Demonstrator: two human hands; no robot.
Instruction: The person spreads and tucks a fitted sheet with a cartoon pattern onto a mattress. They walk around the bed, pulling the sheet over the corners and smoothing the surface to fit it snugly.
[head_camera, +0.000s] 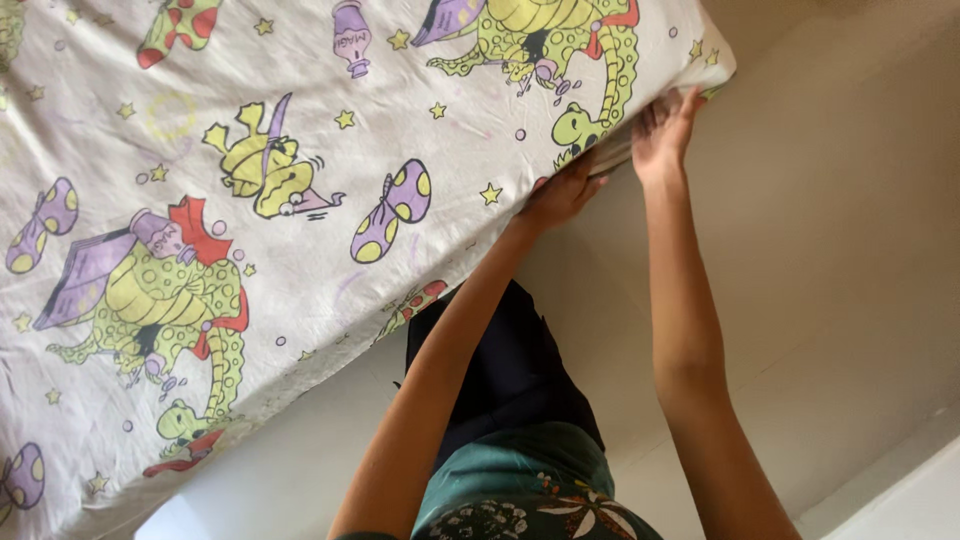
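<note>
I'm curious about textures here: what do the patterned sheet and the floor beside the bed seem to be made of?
The sheet looks like thin woven cloth, probably cotton, matte, with printed dragons and stars; fine creases and a soft fold at the corner suggest it. The floor looks like smooth beige tile or stone with a dull sheen; which one is unclear. The left hand and right hand grip the sheet's edge.

The mattress (300, 200) filled the picture from nine o'clock to twelve o'clock, and the sheet (330, 250) lay on it. Its corner (715, 65) stood at one o'clock. The left hand (560, 195) touched the edge of the mattress just at seven o'clock from that corner, and the right hand (662, 135) touched the edge nearer the corner. The floor (850, 250) lay at three o'clock, under both arms. The person's legs were at six o'clock, between the arms.
</note>
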